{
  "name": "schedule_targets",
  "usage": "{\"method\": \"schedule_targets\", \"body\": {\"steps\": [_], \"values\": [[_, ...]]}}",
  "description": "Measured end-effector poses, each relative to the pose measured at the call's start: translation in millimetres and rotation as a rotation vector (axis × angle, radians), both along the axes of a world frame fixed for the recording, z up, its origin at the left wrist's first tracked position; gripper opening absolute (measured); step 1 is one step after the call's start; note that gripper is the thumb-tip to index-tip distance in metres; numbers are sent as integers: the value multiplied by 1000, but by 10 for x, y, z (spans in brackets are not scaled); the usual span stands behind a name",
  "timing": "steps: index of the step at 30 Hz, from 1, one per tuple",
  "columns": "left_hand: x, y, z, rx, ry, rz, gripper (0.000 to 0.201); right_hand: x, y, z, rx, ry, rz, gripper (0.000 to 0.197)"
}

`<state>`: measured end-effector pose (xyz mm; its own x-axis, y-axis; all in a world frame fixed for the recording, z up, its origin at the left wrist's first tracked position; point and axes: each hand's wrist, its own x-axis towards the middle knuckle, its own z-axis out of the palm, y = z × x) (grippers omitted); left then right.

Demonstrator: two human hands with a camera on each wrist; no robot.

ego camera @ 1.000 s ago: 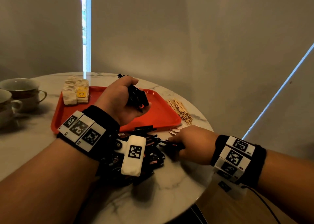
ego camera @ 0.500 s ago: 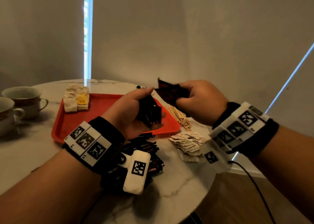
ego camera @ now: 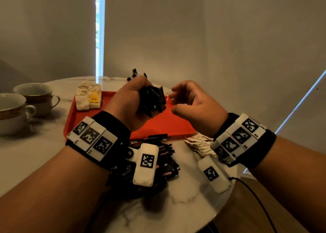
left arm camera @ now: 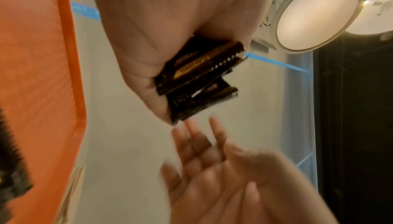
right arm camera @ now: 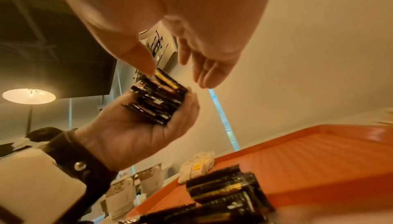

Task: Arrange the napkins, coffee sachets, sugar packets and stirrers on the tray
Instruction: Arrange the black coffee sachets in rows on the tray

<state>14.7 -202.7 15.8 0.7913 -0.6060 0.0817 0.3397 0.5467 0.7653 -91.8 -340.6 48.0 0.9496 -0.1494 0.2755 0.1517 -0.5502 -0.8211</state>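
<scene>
The marble surface (ego camera: 35, 153) carries the red tray (ego camera: 158, 125). Napkins (ego camera: 88, 98) sit in the tray's far left corner. Loose coffee sachets (ego camera: 167, 162) lie just off its near edge. Above the tray, the left hand (ego camera: 128, 102) grips a bundle of sachets (ego camera: 151, 100); beside it, the right hand (ego camera: 195, 105) is empty, its fingers loosely spread.

Napkins (ego camera: 88, 98) are set in the tray's (ego camera: 164, 125) far left corner; coffee sachets (ego camera: 165, 164) are heaped before it, cups (ego camera: 26, 107) left.
</scene>
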Motion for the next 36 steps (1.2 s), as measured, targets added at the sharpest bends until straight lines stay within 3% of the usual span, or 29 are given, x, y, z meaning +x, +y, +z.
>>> {"method": "schedule_targets", "body": {"steps": [2,4,6,8,12,17,22,29,36], "values": [[86,43,27,-71,24,33,12,-72,-31,-22,-287,210,-107,34],[141,83,45,-124,41,41,11,-182,-41,-79,-578,594,-118,39],[163,100,48,-142,42,37,13,-268,11,-193,-618,817,-104,50],[129,98,41,-148,43,20,15,-288,65,-321,-584,823,-118,58],[119,69,13,-135,65,21,14,-202,173,-457,-540,784,-138,44],[136,85,12,-146,78,23,14,-121,175,-559,-489,836,-215,52],[195,101,-2,-158,76,11,10,-72,158,-521,-511,861,-238,30],[194,107,1,-170,58,15,11,32,64,-543,-399,860,-270,36],[198,103,-2,-150,52,24,10,50,-6,-606,-225,872,-234,8]]}}
